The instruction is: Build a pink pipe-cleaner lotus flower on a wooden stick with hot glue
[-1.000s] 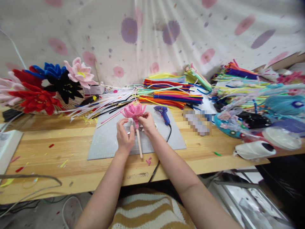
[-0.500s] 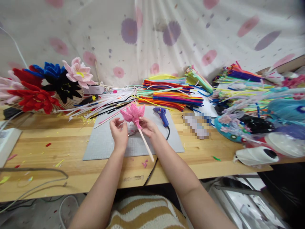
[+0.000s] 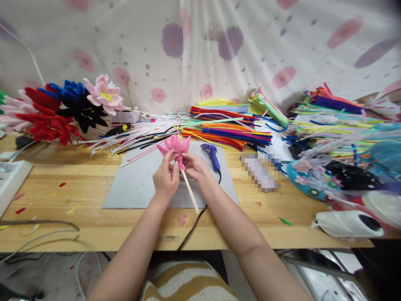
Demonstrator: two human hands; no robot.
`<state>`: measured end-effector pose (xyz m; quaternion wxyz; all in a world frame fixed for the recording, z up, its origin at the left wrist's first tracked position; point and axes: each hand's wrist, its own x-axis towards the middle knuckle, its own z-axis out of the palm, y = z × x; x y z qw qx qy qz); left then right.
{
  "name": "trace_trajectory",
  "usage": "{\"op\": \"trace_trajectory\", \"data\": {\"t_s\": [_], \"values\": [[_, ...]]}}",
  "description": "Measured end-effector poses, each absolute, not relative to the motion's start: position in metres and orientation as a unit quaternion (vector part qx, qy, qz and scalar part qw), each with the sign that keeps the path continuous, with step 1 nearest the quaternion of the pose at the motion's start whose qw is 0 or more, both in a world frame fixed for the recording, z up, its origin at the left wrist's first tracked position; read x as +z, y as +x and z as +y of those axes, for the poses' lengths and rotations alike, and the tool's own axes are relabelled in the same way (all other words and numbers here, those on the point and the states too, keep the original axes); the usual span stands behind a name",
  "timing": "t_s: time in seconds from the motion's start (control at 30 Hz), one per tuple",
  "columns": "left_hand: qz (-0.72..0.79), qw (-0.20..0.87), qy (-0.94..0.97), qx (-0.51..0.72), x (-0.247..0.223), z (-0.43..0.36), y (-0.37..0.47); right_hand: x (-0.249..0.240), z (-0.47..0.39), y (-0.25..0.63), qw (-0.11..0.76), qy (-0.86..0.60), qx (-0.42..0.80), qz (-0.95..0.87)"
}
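A pink pipe-cleaner flower (image 3: 175, 144) on a pale stick stem (image 3: 189, 190) is held over the grey mat (image 3: 131, 190), its petals up and the stem slanting down toward me. My right hand (image 3: 194, 166) is closed around the flower's base from the right. From the left, my left hand (image 3: 166, 177) has its thumb and fingers closed on the lower petals and wrapped base. Its fingertips partly cover the petals. On the mat's right side lies a blue glue gun (image 3: 212, 156), its black cord running down past my right wrist.
Bundles of coloured pipe cleaners (image 3: 232, 127) line the back of the table. Finished fuzzy flowers (image 3: 56, 121) stand at the left. A white thread cone (image 3: 347, 223) and a blue decorated piece (image 3: 308, 179) are at the right. A power strip (image 3: 14, 184) sits at the left edge.
My left hand has moved right and closed onto the flower's base, having been apart from it beside the petals. My right hand keeps its hold. The view has shifted slightly.
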<state>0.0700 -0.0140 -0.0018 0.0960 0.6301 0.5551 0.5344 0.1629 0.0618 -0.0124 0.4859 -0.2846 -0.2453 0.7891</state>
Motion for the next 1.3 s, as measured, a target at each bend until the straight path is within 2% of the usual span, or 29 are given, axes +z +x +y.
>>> {"op": "trace_trajectory", "data": {"t_s": [0.1,0.23,0.37,0.47,0.6,0.83,1.03,1.3], "values": [[0.574,0.139,0.588,0.553,-0.008,-0.009,0.070,-0.012,0.066,0.162,0.513,-0.303,0.768,-0.235],[0.618,0.188,0.412,0.643,-0.020,0.005,0.060,-0.011,0.067,0.161,0.578,-0.332,0.698,-0.262],[0.640,0.292,0.248,0.666,-0.023,0.009,0.051,-0.007,0.062,0.159,0.576,-0.352,0.680,-0.287],[0.615,0.389,0.253,0.638,-0.018,0.004,0.049,-0.006,0.058,0.155,0.573,-0.346,0.683,-0.294],[0.606,0.436,0.283,0.602,-0.010,-0.001,0.049,-0.007,0.054,0.147,0.581,-0.333,0.683,-0.292],[0.492,0.594,0.303,0.559,0.002,0.004,0.047,-0.007,0.053,0.134,0.600,-0.328,0.665,-0.299],[0.487,0.602,0.319,0.547,0.013,0.010,0.044,-0.006,0.052,0.128,0.616,-0.367,0.604,-0.348],[0.498,0.582,0.343,0.544,0.012,0.015,0.045,-0.006,0.054,0.121,0.630,-0.367,0.579,-0.366]]}}
